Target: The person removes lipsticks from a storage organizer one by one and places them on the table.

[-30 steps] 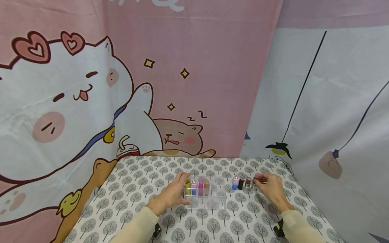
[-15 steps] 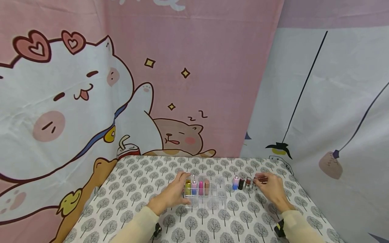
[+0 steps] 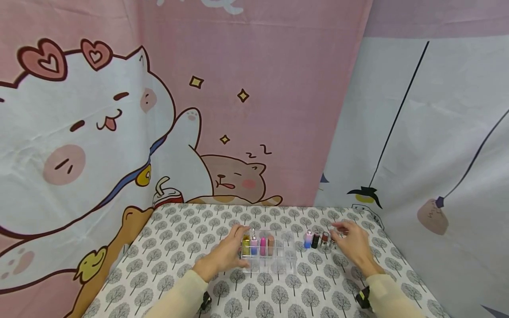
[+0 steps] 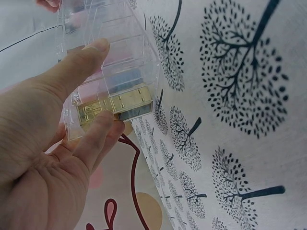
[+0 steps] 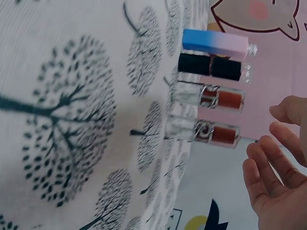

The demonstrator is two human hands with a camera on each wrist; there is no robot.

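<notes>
A clear plastic organizer (image 3: 287, 265) stands on the table, with several lipsticks in its back row: gold, pink-blue, bright pink and brownish. My left hand (image 3: 226, 254) grips its left end, thumb (image 4: 76, 67) along the front and fingers curled round behind near the gold lipstick (image 4: 129, 99). Right of the organizer, a pink-and-blue lipstick (image 5: 216, 43), a black lipstick (image 5: 209, 66) and two clear tubes with red-brown upper parts (image 5: 230, 99) stand upright in a row. My right hand (image 3: 354, 243) hovers beside the rightmost tube (image 5: 223, 134), fingers parted and holding nothing.
The table wears a white cloth (image 3: 278, 291) printed with grey trees. Behind it hangs a pink cartoon-cat curtain (image 3: 286, 110), and a pale curtain (image 3: 457, 132) closes off the right side. The organizer's front compartments (image 3: 262, 266) lie toward me.
My right hand has let go of the rightmost clear tube and its fingers have parted and risen slightly. The left hand keeps its grip on the organizer.
</notes>
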